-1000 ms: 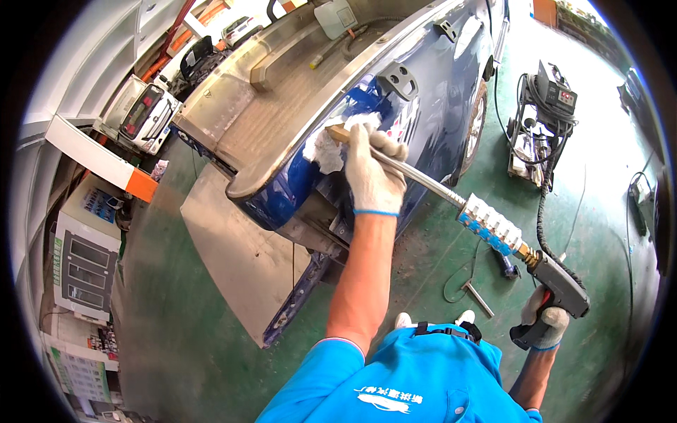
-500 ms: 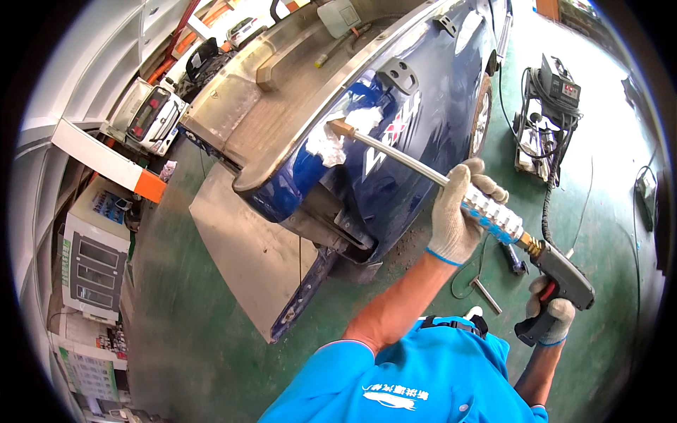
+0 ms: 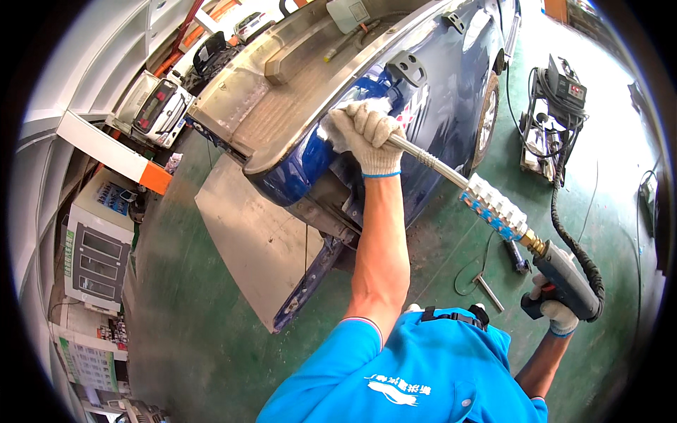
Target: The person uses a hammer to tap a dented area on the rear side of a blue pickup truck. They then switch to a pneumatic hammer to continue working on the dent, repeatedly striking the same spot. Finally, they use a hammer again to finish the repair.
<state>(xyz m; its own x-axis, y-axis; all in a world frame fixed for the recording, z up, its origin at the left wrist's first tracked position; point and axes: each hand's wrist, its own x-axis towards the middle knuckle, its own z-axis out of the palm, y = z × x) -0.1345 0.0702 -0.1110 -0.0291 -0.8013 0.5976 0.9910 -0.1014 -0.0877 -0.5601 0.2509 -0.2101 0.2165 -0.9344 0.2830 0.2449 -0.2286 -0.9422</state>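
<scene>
A dent puller with a long metal rod (image 3: 441, 167), a ribbed silver slide weight (image 3: 496, 206) and a black pistol-style handle (image 3: 566, 280) reaches across to a blue truck bed side (image 3: 300, 166). My gloved left hand (image 3: 370, 135) is closed round the rod's front end, against the panel, and hides the tip. Bare, sanded metal shows beside that hand. My gloved right hand (image 3: 557, 311) grips the handle low on the right, its fingers partly hidden behind it. A thick black cable (image 3: 582, 257) runs from the handle.
A black welding machine on a cart (image 3: 557, 116) stands at the right. On the green floor lie a T-shaped metal bar (image 3: 488, 292) and a dark tool (image 3: 518, 257). The lowered tailgate (image 3: 243, 236) juts out at left. A white car (image 3: 159, 113) is farther back.
My left hand has slid forward along the rod, from just ahead of the slide weight to the tip at the panel. My right hand keeps its hold on the handle.
</scene>
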